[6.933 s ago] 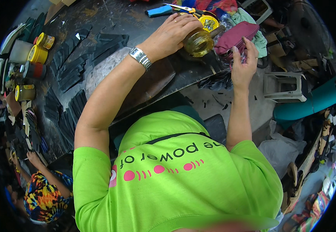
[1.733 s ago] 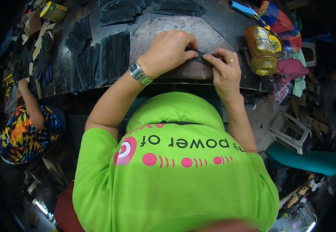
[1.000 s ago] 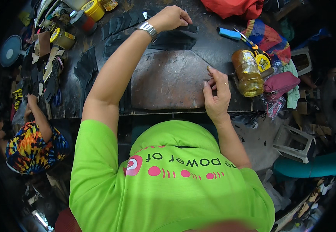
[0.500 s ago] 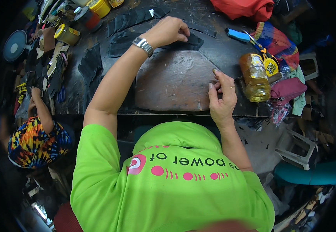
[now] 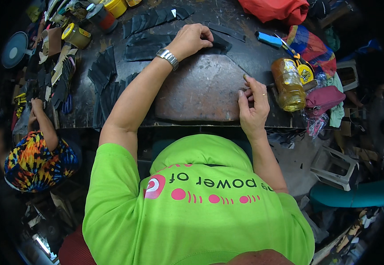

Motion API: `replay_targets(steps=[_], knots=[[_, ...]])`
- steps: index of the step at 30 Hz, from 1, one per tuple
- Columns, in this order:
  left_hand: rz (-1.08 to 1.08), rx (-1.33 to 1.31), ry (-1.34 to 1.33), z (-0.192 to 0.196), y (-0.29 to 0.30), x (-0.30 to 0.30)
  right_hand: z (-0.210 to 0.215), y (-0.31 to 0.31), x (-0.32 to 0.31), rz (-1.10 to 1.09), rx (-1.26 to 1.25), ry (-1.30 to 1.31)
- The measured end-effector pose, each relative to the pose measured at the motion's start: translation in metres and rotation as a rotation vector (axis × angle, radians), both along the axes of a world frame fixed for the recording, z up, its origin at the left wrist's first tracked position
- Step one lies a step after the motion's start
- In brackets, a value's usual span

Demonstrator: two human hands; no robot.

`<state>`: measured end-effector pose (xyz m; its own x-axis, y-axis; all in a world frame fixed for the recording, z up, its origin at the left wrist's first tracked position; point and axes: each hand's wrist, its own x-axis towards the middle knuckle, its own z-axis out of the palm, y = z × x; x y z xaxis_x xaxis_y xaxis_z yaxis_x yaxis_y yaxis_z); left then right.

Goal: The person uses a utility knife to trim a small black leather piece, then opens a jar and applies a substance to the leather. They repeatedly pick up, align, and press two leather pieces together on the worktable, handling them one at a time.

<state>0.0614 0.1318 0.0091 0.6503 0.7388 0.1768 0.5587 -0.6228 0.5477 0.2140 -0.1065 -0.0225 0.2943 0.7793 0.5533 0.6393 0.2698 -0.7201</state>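
My left hand (image 5: 192,40), with a metal watch on its wrist, reaches over the far edge of a worn brown board (image 5: 196,90). Its thumb and fingers are pinched on a black strip (image 5: 221,44) in the row of dark pieces behind the board. My right hand (image 5: 254,106) rests by the board's right edge, its fingers half bent and the thumb apart, holding nothing I can see. More black strips (image 5: 150,22) lie overlapped in a fan farther back. Another spread of black strips (image 5: 103,73) lies left of my left forearm.
A jar of amber glue (image 5: 289,86) lies to the right, beside scissors (image 5: 289,46) and a maroon pouch (image 5: 322,99). A red cloth (image 5: 276,9) sits at the back. Jars and a can (image 5: 101,17) stand at the back left. Another person (image 5: 41,159) works at the left.
My left hand has shifted slightly at the black strips, its fingertips drawing closer together. My right hand stays nearly in place. The whole view has tilted a little.
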Motion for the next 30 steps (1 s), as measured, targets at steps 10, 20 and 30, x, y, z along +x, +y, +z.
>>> replay_targets(steps=[10, 20, 30], knots=[[-0.316, 0.285, 0.037, 0.012, -0.116, -0.045, -0.001, -0.001, 0.001, 0.002, -0.006, 0.005], [0.001, 0.156, -0.154, 0.014, -0.088, -0.078, 0.003, 0.000, 0.001, 0.030, -0.028, -0.084], [-0.102, 0.233, -0.175, 0.003, -0.100, -0.062, -0.003, 0.002, -0.001, 0.004, -0.012, -0.157]])
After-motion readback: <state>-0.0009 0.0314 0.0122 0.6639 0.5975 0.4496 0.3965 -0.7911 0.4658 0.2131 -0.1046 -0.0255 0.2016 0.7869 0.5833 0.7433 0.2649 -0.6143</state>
